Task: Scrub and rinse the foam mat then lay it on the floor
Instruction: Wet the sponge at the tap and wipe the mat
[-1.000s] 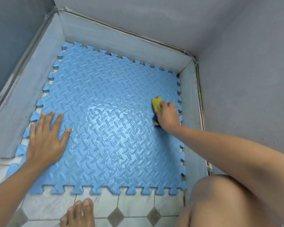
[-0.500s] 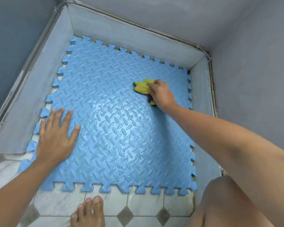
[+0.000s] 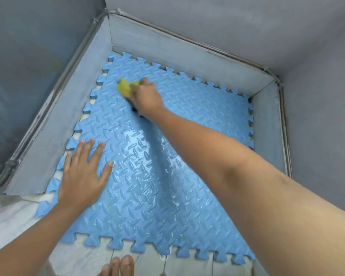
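Your flat left hand (image 3: 82,176) pins the mat (image 3: 197,120); your right hand (image 3: 147,97) grips the sponge (image 3: 124,87). Rub every bump.

Our right hand (image 3: 147,98) sweeps the yellow sponge (image 3: 125,87) across the foam mat (image 3: 187,186). A second ago it sits by the mat's right edge, and half a second ago at the upper middle. Now it presses at the upper left of the frame, near the mat's far left corner. Our right forearm now stretches in a long diagonal from the lower right of the frame. The view shifts too: the mat fills more of the frame, and the knee at the lower right slips out of it.
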